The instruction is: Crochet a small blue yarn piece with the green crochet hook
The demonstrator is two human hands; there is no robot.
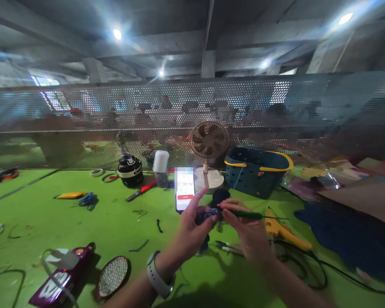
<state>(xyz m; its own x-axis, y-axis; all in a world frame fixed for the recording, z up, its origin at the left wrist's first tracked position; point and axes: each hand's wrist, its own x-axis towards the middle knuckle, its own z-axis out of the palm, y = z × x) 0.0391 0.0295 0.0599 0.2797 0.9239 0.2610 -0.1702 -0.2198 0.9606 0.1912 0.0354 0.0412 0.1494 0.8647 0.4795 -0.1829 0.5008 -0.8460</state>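
Observation:
My left hand (197, 224) pinches a small blue-purple yarn piece (211, 211) between thumb and fingers, its index finger raised. Close beside it, my right hand (248, 229) is closed around a crochet hook (247, 214) with a green handle; a thin metal end points right. The tip near the yarn is hidden by fingers. Behind the hands lies a dark ball of yarn (220, 196). A lit phone (185, 190) stands upright just behind my left hand. Two pens (227, 248) lie under my right hand.
A fan (208, 141) and a dark basket (253, 171) stand at the back. On the right are a yellow glue gun (287, 233) with its cable and dark blue fabric (349, 239). A red-handled knife (141, 190), a purple box (64, 278) and a round brush (113, 277) lie left.

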